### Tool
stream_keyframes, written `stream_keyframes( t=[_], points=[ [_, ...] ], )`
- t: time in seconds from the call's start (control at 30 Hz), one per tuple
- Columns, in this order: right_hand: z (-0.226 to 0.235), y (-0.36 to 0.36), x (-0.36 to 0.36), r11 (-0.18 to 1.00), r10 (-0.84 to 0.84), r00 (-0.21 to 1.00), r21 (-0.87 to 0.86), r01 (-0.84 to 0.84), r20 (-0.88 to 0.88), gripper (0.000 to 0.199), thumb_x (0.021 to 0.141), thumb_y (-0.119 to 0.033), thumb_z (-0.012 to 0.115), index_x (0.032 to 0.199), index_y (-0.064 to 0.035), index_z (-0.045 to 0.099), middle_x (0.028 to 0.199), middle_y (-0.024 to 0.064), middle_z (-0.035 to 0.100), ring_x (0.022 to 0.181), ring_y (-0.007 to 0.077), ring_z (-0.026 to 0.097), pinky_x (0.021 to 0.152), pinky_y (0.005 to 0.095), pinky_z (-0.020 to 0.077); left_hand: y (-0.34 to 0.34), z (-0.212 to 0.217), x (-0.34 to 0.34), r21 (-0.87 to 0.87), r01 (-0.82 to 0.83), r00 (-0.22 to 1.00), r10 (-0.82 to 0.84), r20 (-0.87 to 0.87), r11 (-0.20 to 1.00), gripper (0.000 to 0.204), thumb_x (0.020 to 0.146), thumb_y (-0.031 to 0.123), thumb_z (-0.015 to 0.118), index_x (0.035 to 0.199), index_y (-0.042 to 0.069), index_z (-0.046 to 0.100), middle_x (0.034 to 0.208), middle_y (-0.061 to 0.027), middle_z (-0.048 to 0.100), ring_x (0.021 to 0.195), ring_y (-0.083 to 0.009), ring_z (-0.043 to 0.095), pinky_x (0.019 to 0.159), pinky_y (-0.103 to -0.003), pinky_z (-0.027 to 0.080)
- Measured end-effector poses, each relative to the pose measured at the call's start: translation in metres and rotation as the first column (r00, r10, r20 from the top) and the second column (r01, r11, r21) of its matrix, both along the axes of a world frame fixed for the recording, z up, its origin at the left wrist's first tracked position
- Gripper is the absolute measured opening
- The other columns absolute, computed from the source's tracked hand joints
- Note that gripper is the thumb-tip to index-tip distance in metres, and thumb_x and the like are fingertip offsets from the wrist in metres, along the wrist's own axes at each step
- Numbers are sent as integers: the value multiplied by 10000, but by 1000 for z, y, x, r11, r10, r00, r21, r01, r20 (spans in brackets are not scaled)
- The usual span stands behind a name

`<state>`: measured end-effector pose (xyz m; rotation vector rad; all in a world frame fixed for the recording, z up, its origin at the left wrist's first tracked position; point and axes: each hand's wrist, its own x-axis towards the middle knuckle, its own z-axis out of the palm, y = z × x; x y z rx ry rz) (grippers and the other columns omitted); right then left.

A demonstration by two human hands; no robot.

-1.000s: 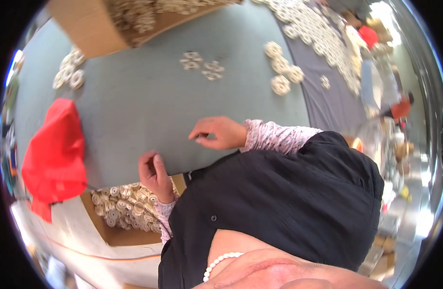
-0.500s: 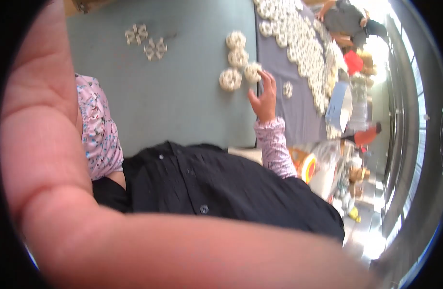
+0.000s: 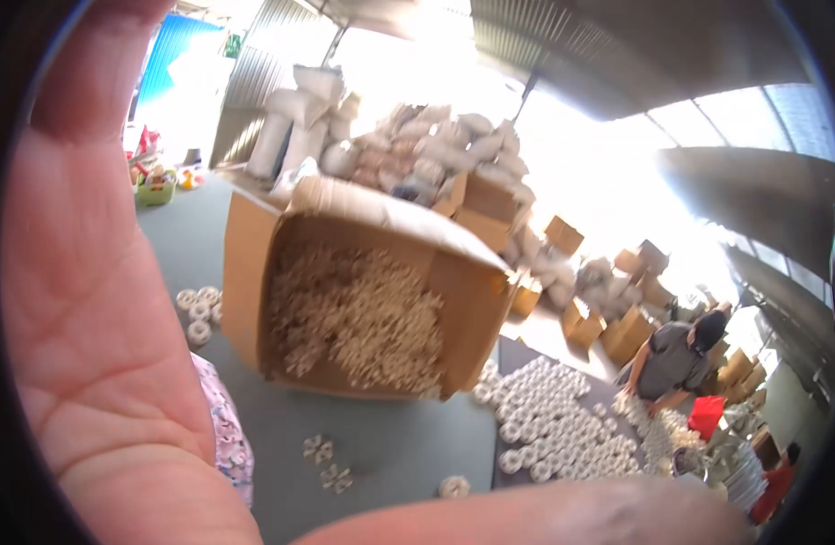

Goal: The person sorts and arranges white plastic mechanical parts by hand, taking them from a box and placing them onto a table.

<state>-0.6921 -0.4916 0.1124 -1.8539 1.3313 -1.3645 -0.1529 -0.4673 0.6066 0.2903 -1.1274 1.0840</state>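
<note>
Warehouse floor, grey mat (image 3: pixel 390 436), sacks (image 3: pixel 417 145) stacked at frame top.
Left hand (image 3: pixel 99 300) fills frame left, palm open, empty; right hand unseen. Tipped box (image 3: pixel 363 300) of white pieces sits centre.

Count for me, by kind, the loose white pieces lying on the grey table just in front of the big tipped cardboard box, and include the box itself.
Tipped cardboard box: 1
Flat flower-shaped white pieces: 2
Round white piece: 1
Total: 4
</note>
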Motion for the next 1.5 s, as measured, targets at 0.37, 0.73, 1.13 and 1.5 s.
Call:
stream_keyframes(
  t=[0.37, 0.73, 1.13, 1.5],
  points=[
    [58, 49, 79, 972, 222, 933, -9, -234, -282, 807, 710, -183, 919, 1398, -35, 525, 1283, 180, 609, 1204, 378, 615, 1019, 441, 523, -56, -95, -90, 477, 209, 978, -191, -86, 854, 565, 820, 55, 821, 1322, 2, 567, 1336, -156, 599, 1169, -258, 616, 980, -369, 506],
    [62, -6, 53, 975, -221, 879, 66, 213, 422, 707, 910, -92, 779, 1496, 11, 398, 1312, 119, 572, 1146, 192, 609, 979, 319, 524, -77, -249, -242, 980, 131, 913, -403, -61, 148, 467, 823, 127, 797, 1266, 72, 660, 1264, -143, 665, 1188, -314, 617, 1059, -417, 476],
    [55, 18, 99, 986, -152, 959, -98, 132, -238, 818, 748, -132, 877, 1459, -67, 478, 1318, 189, 573, 1191, 388, 606, 1027, 432, 511, -147, -439, -298, 880, -286, 889, -448, 96, -379, 344, 787, 261, 792, 1113, 150, 784, 1137, -135, 707, 1133, -354, 654, 1011, -446, 536],
    [54, -25, 120, 983, -43, 946, -181, -17, -322, 860, 714, -188, 917, 1449, -53, 492, 1421, 168, 547, 1301, 347, 561, 1074, 430, 493, 5, -423, -12, 966, 258, 857, 455, -244, 32, 361, 834, 244, 799, 1162, 100, 750, 1064, -124, 735, 973, -296, 699, 891, -408, 562]
  ],
)
